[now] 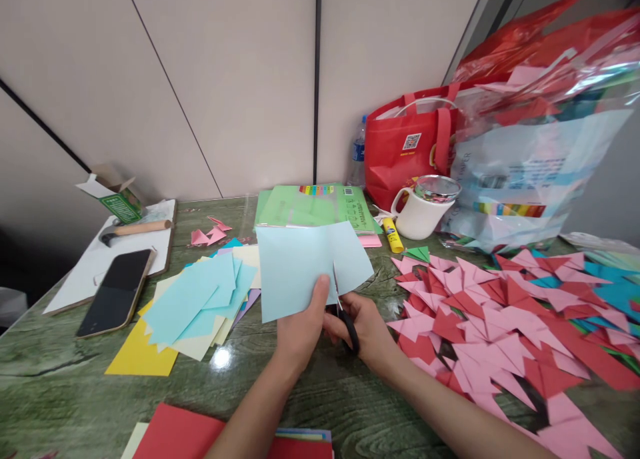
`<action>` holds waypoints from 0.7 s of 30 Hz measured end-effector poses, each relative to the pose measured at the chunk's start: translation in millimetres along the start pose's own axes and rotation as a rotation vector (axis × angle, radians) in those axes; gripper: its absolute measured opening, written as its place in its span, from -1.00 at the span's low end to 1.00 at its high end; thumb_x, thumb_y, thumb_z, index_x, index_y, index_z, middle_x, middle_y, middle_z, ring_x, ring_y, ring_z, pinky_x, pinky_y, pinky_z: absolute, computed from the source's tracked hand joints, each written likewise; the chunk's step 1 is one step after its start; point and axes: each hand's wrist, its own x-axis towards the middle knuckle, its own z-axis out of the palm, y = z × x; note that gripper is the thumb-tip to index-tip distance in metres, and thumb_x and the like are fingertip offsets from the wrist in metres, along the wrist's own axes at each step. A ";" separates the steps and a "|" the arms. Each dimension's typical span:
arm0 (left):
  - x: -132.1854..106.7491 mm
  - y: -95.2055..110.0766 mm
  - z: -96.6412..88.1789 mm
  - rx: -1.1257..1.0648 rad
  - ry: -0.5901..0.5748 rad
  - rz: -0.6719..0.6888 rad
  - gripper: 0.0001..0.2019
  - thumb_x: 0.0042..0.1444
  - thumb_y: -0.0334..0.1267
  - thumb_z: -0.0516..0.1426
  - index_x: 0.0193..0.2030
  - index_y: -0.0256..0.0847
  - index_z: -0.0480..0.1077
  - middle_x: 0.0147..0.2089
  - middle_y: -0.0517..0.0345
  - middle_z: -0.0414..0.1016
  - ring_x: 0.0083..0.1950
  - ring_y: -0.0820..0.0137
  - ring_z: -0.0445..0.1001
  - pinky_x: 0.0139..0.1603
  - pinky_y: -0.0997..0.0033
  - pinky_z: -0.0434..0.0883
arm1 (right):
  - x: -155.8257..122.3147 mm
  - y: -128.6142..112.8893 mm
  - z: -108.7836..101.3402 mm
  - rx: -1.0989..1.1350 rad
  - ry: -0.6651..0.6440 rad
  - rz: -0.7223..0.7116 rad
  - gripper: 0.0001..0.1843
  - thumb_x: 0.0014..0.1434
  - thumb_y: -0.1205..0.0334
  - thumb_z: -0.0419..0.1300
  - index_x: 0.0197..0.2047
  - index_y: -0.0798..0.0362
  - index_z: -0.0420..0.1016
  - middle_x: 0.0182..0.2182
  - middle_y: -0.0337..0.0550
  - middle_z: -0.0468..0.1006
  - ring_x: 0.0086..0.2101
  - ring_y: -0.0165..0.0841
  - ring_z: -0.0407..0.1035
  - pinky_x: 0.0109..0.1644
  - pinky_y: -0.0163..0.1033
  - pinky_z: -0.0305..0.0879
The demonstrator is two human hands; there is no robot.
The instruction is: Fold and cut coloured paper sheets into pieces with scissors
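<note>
My left hand (303,316) grips a light blue sheet of paper (295,266) from below, thumb on its front face. In my right hand (367,329) is a pair of scissors (349,329) with black handles. Its blades lie in a slit that runs up through the sheet, and the right-hand strip tilts away from the rest. To the left lies a stack of cut light blue pieces (193,299) over cream and yellow paper. Folded pink and red paper pieces (480,326) are heaped to the right.
A green paper pack (305,206) lies behind the sheet, near a glue stick (393,236) and a white mug (423,212). A red bag (390,156) and a plastic bag (530,172) stand back right. A phone (117,292) and a hammer (135,229) lie left; red paper (175,436) is in front.
</note>
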 end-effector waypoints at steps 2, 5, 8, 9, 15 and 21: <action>-0.4 0.2 0.2 0.015 0.004 -0.006 -0.68 -0.18 -0.14 0.21 -0.25 -0.23 0.43 -0.15 0.02 0.49 -0.02 0.27 0.38 0.06 0.31 0.24 | 0.0 -0.4 0.2 0.004 0.002 0.008 -0.66 -0.20 0.08 0.30 -0.47 0.12 0.31 -0.74 -0.38 0.27 -0.69 -0.51 0.11 -0.63 -0.39 0.05; -0.9 0.2 0.5 0.034 0.014 0.014 -0.68 -0.15 -0.14 0.19 -0.23 -0.23 0.43 -0.12 0.05 0.48 -0.03 0.30 0.39 0.05 0.35 0.25 | 0.2 0.0 0.1 0.007 0.001 0.016 -0.67 -0.20 0.08 0.30 -0.48 0.12 0.30 -0.75 -0.39 0.26 -0.70 -0.52 0.11 -0.64 -0.40 0.04; -1.4 0.3 0.5 0.048 -0.002 0.033 -0.70 -0.11 -0.13 0.15 -0.23 -0.22 0.44 -0.13 0.07 0.49 -0.06 0.33 0.40 0.03 0.38 0.26 | 0.6 1.1 -0.3 -0.001 0.001 0.013 -0.66 -0.19 0.07 0.30 -0.48 0.12 0.30 -0.75 -0.39 0.26 -0.70 -0.52 0.11 -0.64 -0.40 0.04; -1.4 0.4 0.3 0.052 -0.008 0.033 -0.71 -0.10 -0.13 0.15 -0.24 -0.23 0.44 -0.14 0.07 0.49 -0.07 0.33 0.40 0.02 0.37 0.27 | 0.6 1.2 -0.4 -0.003 0.001 0.013 -0.66 -0.19 0.06 0.30 -0.47 0.12 0.31 -0.75 -0.39 0.26 -0.70 -0.52 0.11 -0.65 -0.40 0.04; 0.1 -2.6 0.1 0.022 -0.040 -0.030 -0.68 -0.15 -0.03 0.16 -0.31 -0.21 0.45 -0.22 0.05 0.51 -0.13 0.27 0.43 -0.05 0.31 0.32 | -0.5 -2.5 0.8 0.005 0.010 0.021 -0.66 -0.21 0.05 0.30 -0.51 0.11 0.30 -0.75 -0.38 0.26 -0.70 -0.52 0.11 -0.64 -0.39 0.04; 0.2 -10.2 2.8 -0.107 -0.005 -0.060 -0.58 -0.20 0.02 0.19 -0.22 -0.19 0.43 -0.11 0.04 0.47 -0.07 0.28 0.41 0.01 0.31 0.28 | -1.6 -5.8 0.8 -0.012 0.009 0.025 -0.64 -0.21 0.02 0.29 -0.49 0.12 0.33 -0.75 -0.36 0.26 -0.69 -0.50 0.11 -0.63 -0.38 0.05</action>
